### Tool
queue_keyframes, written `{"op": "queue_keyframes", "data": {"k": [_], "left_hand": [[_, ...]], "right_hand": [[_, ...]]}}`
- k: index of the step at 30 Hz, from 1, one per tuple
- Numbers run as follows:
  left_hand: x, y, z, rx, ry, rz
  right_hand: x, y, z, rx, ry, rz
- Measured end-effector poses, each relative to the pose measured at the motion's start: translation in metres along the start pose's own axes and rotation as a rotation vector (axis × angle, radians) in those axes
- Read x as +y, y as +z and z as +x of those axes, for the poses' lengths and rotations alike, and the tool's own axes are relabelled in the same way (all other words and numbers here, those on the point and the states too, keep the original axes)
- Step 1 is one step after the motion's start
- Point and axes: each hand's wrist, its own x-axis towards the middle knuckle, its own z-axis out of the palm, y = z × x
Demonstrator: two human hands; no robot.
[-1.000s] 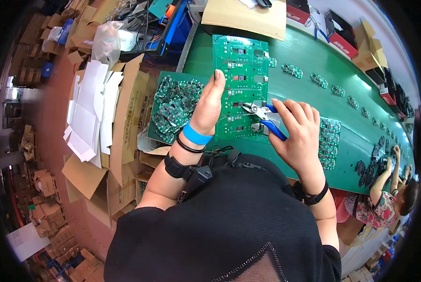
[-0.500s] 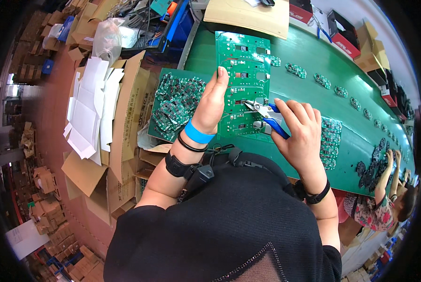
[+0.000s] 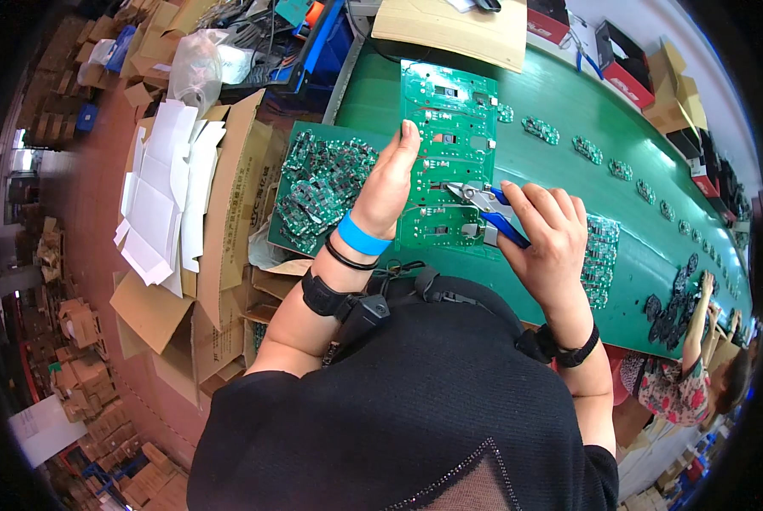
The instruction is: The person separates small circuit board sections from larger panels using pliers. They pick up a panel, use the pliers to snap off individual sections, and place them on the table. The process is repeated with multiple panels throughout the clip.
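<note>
My left hand [image 3: 387,183] grips the left edge of a large green circuit board [image 3: 446,128] and holds it tilted above the green belt [image 3: 569,128]. My right hand [image 3: 541,230] is closed around blue-handled cutting pliers [image 3: 486,213], whose metal jaws touch the board's lower middle. A tray of small green circuit boards [image 3: 322,183] lies just left of my left hand.
Small boards [image 3: 601,247] lie in rows along the belt to the right. Open cardboard boxes with white dividers [image 3: 164,196] stand at the left. Another person [image 3: 688,383] works at the lower right. A flat cardboard sheet [image 3: 454,30] lies at the belt's far end.
The large board has been lifted slightly and shifted with my left hand; the pliers' jaws stay at the board's lower middle.
</note>
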Motion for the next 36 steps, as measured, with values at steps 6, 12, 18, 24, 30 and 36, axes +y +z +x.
{"op": "queue_keyframes", "data": {"k": [6,12,18,24,30,36], "left_hand": [[0.001,-0.012,-0.006,-0.127,-0.198,-0.499],[-0.012,-0.031,-0.014,-0.282,-0.204,-0.75],[-0.018,-0.03,-0.015,-0.264,-0.202,-0.838],[-0.007,-0.018,-0.015,-0.283,-0.176,-0.852],[0.006,-0.025,0.002,-0.201,-0.164,-0.602],[0.01,-0.011,0.012,-0.061,-0.037,-0.271]], "right_hand": [[0.011,-0.008,-0.002,0.142,0.136,0.095],[0.016,0.01,-0.007,0.061,0.191,0.06],[0.012,0.017,-0.003,0.059,0.197,0.014],[0.011,0.015,-0.003,0.077,0.216,-0.015],[0.009,-0.012,-0.007,-0.004,0.185,0.133],[-0.012,-0.01,-0.003,-0.158,0.022,0.048]]}}
